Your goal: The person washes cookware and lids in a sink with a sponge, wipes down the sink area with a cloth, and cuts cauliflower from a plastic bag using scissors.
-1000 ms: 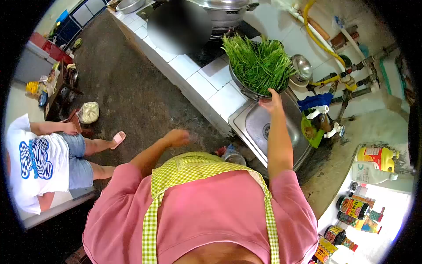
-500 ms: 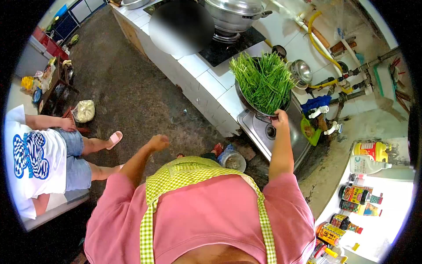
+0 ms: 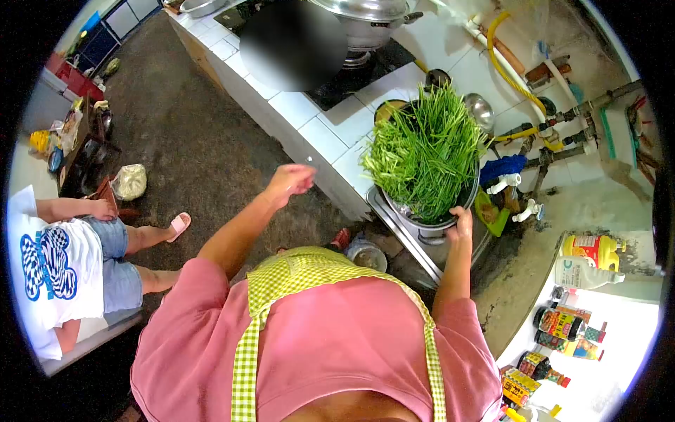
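Observation:
A round metal basin (image 3: 470, 199) is heaped with long green leafy stalks, which look like garlic chives (image 3: 425, 158). My right hand (image 3: 460, 224) grips the basin's near rim, thumb and fingers closed around the edge. Under the basin's near side lies the steel sink (image 3: 429, 246), largely covered by it. My left hand (image 3: 292, 181) is in the air left of the basin, close to the counter's front edge, fingers loosely curled together with nothing visible in them.
A lidded metal pot (image 3: 362, 28) stands on the black stove (image 3: 383, 74) beyond the basin. Taps (image 3: 506, 184) and pipes line the wall at right. Bottles and jars (image 3: 559, 323) stand on a sill. Another person (image 3: 63, 260) is at left; a bucket (image 3: 367, 257) is on the floor.
The heaped basin has been pulled nearer me and appears larger, covering more of the sink. My right hand moved with its rim. My left hand rose forward and right toward the counter.

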`<act>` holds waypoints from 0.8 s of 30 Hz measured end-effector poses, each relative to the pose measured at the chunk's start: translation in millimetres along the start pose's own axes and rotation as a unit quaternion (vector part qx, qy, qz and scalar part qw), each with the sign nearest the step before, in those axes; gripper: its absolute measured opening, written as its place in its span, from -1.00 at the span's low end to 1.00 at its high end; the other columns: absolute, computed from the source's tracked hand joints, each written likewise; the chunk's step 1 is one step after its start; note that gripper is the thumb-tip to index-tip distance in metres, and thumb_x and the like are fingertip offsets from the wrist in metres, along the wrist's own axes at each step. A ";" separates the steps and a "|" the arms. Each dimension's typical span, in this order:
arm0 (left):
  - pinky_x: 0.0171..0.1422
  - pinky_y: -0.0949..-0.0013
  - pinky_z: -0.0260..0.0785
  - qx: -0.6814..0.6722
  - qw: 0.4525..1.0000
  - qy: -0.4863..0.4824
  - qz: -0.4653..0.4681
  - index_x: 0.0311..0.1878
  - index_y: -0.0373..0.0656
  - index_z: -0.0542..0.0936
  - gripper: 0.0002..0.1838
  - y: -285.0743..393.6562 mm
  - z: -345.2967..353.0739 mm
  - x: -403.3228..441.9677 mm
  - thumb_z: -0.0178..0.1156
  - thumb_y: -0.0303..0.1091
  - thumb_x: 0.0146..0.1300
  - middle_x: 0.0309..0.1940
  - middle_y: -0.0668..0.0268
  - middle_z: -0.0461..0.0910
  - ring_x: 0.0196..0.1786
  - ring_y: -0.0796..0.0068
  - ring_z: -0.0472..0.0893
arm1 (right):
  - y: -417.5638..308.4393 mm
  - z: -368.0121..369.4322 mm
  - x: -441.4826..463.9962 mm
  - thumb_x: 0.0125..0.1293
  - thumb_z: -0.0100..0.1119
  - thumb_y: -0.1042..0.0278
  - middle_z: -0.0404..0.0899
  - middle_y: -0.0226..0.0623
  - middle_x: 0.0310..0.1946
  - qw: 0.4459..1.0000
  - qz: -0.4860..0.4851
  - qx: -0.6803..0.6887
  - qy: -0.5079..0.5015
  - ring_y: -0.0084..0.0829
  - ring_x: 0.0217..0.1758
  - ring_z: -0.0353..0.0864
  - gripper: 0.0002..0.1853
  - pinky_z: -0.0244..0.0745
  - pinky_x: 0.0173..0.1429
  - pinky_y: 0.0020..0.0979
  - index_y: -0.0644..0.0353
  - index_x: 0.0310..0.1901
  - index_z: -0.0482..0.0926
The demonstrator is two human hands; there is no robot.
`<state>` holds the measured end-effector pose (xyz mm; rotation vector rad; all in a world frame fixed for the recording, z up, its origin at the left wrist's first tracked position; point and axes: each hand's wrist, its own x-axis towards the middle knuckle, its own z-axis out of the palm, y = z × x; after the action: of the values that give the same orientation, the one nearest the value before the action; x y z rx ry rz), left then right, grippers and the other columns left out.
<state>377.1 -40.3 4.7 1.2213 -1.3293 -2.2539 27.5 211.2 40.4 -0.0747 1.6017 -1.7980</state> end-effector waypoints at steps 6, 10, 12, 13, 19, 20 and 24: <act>-0.41 0.61 0.17 -0.156 0.982 -0.051 0.090 -0.12 -0.04 0.51 -0.71 63.0 84.1 3.2 0.10 -0.15 0.12 -0.27 0.49 0.47 -0.43 0.68 0.35 | 12.3 -17.5 -42.8 -0.20 -0.10 0.62 0.41 -0.21 -0.34 1.000 0.007 0.023 0.011 -0.25 -0.33 0.45 -0.57 0.45 -0.26 -0.21 0.27 -0.15 0.31; -0.47 0.62 0.13 -0.203 0.969 -0.056 0.132 -0.02 0.02 0.46 -0.65 83.6 119.4 16.0 0.08 -0.13 0.13 -0.20 0.54 0.44 -0.49 0.71 0.26 | 14.1 -14.9 -64.1 -0.18 -0.11 0.61 0.38 -0.18 -0.33 0.998 0.032 0.035 0.041 -0.18 -0.31 0.44 -0.56 0.43 -0.25 -0.10 0.29 -0.12 0.29; -0.56 0.65 0.08 -0.226 0.961 -0.074 0.144 -0.06 -0.03 0.45 -0.71 91.5 132.2 19.5 0.05 -0.20 0.16 -0.21 0.52 0.45 -0.57 0.75 0.22 | 20.7 -26.5 -63.1 -0.18 -0.11 0.61 0.37 -0.14 -0.33 0.999 0.022 0.046 0.014 -0.10 -0.27 0.43 -0.57 0.41 -0.25 0.00 0.31 -0.12 0.27; -0.56 0.65 0.08 -0.223 0.961 -0.079 0.142 -0.06 -0.03 0.45 -0.71 92.4 134.5 22.8 0.05 -0.20 0.16 -0.21 0.52 0.45 -0.57 0.75 0.22 | 24.2 -31.6 -63.8 -0.18 -0.11 0.62 0.38 -0.14 -0.31 0.998 0.029 0.047 0.038 -0.12 -0.26 0.44 -0.57 0.42 -0.24 -0.05 0.32 -0.13 0.27; -0.69 0.64 -0.01 -0.277 0.936 -0.168 0.141 -0.27 -0.13 0.47 -0.88 89.6 154.1 40.2 0.05 -0.34 0.15 -0.56 0.44 0.41 -0.68 0.72 0.21 | 36.4 -50.2 -68.9 -0.18 -0.12 0.63 0.41 -0.16 -0.32 0.992 0.037 0.082 0.086 -0.18 -0.29 0.46 -0.61 0.45 -0.22 -0.14 0.32 -0.17 0.30; -0.70 0.62 -0.03 -0.278 0.935 -0.172 0.141 -0.29 -0.14 0.47 -0.89 88.7 157.7 42.4 0.08 -0.36 0.13 -0.68 0.45 0.33 -0.68 0.70 0.22 | 33.8 -46.4 -74.3 -0.18 -0.11 0.63 0.41 -0.17 -0.33 0.993 0.034 0.094 0.065 -0.18 -0.29 0.46 -0.61 0.45 -0.21 -0.14 0.32 -0.18 0.30; -0.69 0.64 0.05 -0.250 0.947 -0.179 0.091 -0.25 -0.11 0.44 -0.83 73.8 161.5 53.7 0.13 -0.33 0.09 -0.64 0.46 0.36 -0.69 0.70 0.28 | 41.4 -58.8 -79.5 -0.19 -0.12 0.63 0.42 -0.18 -0.34 0.992 0.037 0.111 0.056 -0.21 -0.29 0.47 -0.62 0.46 -0.19 -0.15 0.32 -0.19 0.31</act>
<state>206.7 -15.0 73.3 0.5142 -0.8325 -2.5277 77.1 304.5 22.4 0.1899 1.4494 -1.9394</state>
